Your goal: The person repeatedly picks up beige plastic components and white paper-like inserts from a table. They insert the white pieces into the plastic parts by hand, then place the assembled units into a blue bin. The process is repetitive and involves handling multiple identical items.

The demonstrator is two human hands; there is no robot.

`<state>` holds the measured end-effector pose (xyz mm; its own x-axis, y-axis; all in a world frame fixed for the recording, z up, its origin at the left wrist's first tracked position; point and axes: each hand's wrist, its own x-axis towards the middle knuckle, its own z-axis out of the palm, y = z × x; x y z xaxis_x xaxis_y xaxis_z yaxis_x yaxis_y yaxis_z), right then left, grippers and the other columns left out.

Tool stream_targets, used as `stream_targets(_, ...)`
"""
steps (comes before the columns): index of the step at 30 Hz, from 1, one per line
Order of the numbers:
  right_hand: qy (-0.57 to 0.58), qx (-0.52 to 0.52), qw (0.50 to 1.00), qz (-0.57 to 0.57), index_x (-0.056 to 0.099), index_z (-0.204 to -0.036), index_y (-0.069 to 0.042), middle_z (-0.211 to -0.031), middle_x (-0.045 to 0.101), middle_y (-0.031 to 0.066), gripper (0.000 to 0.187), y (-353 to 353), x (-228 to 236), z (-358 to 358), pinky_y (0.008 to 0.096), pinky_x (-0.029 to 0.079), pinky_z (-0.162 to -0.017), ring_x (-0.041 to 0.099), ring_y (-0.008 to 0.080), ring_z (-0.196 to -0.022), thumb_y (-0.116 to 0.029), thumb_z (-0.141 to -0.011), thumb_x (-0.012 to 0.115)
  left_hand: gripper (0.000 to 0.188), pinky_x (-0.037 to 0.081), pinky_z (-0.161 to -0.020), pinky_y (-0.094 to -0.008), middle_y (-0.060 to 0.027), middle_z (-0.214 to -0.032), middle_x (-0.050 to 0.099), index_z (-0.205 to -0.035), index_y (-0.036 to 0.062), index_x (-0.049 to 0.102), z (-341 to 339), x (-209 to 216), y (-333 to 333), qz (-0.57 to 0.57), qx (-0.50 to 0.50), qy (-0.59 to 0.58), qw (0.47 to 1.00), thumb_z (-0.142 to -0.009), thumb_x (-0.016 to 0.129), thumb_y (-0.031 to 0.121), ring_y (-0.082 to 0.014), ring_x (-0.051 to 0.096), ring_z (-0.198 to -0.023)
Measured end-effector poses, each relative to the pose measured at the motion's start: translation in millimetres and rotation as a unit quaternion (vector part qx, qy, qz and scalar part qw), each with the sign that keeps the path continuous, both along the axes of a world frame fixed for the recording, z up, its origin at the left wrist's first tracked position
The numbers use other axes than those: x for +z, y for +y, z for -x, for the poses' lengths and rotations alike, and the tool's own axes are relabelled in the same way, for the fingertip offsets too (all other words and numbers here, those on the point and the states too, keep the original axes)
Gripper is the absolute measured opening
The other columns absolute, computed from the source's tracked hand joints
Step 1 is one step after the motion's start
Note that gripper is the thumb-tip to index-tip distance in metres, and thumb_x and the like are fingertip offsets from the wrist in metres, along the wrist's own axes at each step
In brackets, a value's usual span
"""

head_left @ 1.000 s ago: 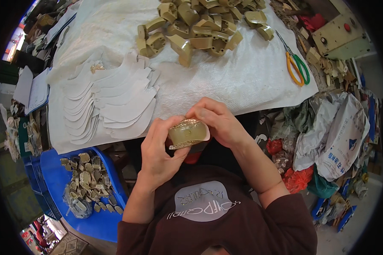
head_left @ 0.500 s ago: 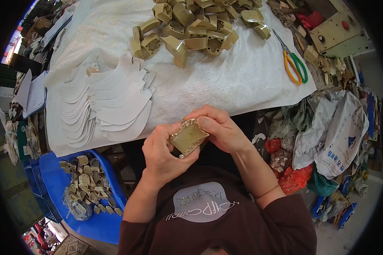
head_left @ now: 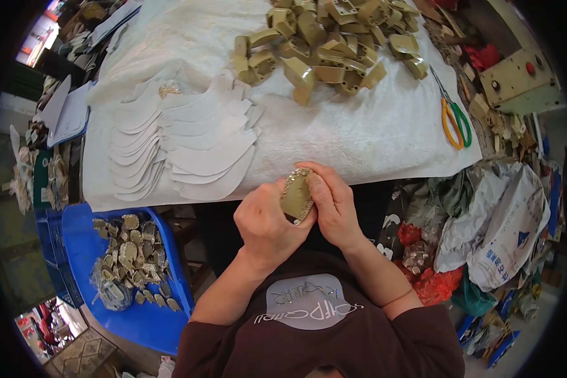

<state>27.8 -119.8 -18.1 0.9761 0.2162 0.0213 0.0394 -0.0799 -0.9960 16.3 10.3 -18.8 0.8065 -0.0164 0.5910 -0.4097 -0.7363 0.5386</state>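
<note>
In front of my chest, between both hands, is an olive-green shoe heel (head_left: 295, 198) with gold glitter covering folded along its edges. Its smooth olive face is turned up. My left hand (head_left: 259, 217) wraps the near left side, thumb along the lower edge. On the other side, my right hand (head_left: 335, 205) grips the heel, its thumb pressed on the glittery rim. The underside is hidden by my fingers. Beyond my hands, a heap of bare olive heels (head_left: 337, 57) lies on the white-covered table (head_left: 334, 142).
White curved cut pieces (head_left: 201, 151) lie in overlapping rows on the table's left. Scissors (head_left: 450, 116) with orange and green handles lie near its right edge. A blue chair seat (head_left: 142, 324) at lower left holds glittery heels (head_left: 132, 255). Bags (head_left: 507, 230) crowd the right.
My hands have turned the heel more upright and tilted it, so its olive face looks narrower. The whole view has shifted, with the table's things now farther right.
</note>
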Motion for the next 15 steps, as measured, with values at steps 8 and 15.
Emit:
stream_targets(8, -0.098, -0.024, 0.994, 0.041, 0.050, -0.121, 0.001, -0.098, 0.061, 0.0170, 0.039, 16.5, -3.0, 6.5, 0.0354, 0.048, -0.079, 0.061, 0.0291, -0.086, -0.012, -0.086, 0.062, 0.048, 0.045, -0.050, -0.0344, -0.0089, -0.070, 0.056, -0.092, 0.0005, 0.056, 3.0, -6.0, 17.2, 0.048, -0.009, -0.008, 0.999, -0.054, 0.083, 0.014, -0.0256, 0.057, -0.058)
stream_targets(15, -0.339, 0.129, 0.913, 0.185, 0.061, -0.104, -0.003, -0.088, 0.059, 0.0110, 0.030, 38.9, 23.8, -42.2, 0.0367, 0.043, -0.072, 0.051, 0.0281, -0.081, -0.014, -0.078, 0.068, 0.053, 0.048, -0.059, -0.0290, -0.0071, -0.088, 0.059, -0.105, 0.0020, 0.056, 28.7, -9.2, 91.5, 0.063, 0.071, 0.019, 0.995, -0.059, 0.081, 0.009, -0.0176, 0.057, -0.067)
